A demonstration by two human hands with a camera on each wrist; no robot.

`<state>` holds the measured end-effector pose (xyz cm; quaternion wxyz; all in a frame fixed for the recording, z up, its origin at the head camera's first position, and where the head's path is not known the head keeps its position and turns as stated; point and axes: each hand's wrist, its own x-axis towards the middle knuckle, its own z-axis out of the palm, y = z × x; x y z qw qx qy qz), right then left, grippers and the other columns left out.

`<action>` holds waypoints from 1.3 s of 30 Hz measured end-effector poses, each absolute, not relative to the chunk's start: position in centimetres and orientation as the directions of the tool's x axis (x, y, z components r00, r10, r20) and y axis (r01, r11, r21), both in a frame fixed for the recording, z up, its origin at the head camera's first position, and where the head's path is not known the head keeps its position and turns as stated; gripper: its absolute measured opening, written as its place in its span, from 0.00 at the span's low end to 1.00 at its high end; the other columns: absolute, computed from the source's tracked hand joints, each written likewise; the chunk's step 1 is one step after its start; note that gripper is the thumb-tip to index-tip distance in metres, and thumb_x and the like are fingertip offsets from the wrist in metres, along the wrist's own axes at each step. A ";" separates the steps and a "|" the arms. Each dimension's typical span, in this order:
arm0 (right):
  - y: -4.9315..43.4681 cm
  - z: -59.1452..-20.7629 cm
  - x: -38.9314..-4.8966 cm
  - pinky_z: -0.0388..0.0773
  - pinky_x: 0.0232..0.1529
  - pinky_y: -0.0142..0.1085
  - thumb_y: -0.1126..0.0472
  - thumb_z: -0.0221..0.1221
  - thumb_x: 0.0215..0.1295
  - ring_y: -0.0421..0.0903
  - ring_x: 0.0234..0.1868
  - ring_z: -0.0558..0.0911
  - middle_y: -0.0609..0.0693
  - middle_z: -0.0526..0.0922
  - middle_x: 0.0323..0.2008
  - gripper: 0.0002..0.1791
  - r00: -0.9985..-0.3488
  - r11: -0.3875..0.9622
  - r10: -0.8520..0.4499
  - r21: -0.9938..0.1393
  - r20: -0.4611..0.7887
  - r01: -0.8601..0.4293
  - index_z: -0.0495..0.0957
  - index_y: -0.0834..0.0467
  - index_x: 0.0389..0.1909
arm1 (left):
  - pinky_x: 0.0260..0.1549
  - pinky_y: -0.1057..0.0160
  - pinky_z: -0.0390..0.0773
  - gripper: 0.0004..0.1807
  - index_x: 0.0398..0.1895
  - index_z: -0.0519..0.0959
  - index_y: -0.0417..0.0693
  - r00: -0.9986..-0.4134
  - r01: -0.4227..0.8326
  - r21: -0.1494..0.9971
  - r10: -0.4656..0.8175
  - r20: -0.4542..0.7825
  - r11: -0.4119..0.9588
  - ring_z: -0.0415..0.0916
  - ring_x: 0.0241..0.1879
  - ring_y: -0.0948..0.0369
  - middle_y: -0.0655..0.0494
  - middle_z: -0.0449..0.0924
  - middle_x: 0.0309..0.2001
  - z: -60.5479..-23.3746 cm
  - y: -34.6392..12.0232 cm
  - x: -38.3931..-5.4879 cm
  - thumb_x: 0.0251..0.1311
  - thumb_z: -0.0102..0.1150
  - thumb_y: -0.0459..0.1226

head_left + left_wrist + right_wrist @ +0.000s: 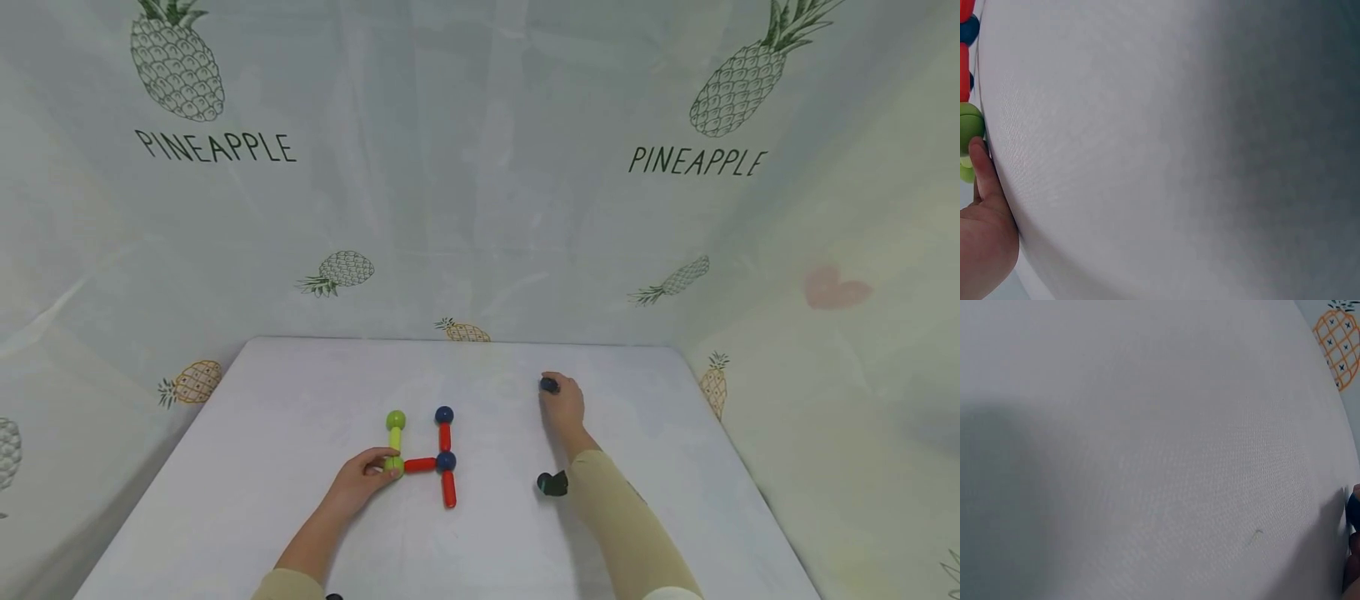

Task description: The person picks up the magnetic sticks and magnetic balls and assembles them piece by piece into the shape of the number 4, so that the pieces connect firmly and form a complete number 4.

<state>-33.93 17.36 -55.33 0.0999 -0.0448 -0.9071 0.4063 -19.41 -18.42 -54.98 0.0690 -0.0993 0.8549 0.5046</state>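
Note:
In the head view my left hand pinches a green ball at the near left corner of a joined ball-and-rod construction. A light green rod runs from it to a far green ball. One red rod links it to a dark blue ball, from which two more red rods extend, the far one ending in another blue ball. The left wrist view shows a finger against the green ball. Farther right, my right hand holds a loose dark blue ball, barely visible in the right wrist view.
Everything lies on a white table. Behind it hangs a pale curtain printed with pineapples. A small dark object shows beside the right sleeve, and another dark edge by the left sleeve.

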 end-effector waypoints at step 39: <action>16.5 -53.4 -32.7 0.73 0.48 0.46 0.67 0.62 0.63 0.55 0.48 0.76 0.62 0.76 0.56 0.21 -0.990 0.520 0.106 -0.854 0.092 -0.024 0.77 0.60 0.58 | 0.33 0.61 0.70 0.20 0.52 0.81 0.50 -0.974 -0.228 0.855 -0.091 -0.210 0.467 0.68 0.36 0.56 0.52 0.75 0.42 -55.9 -18.8 -19.8 0.55 0.71 0.42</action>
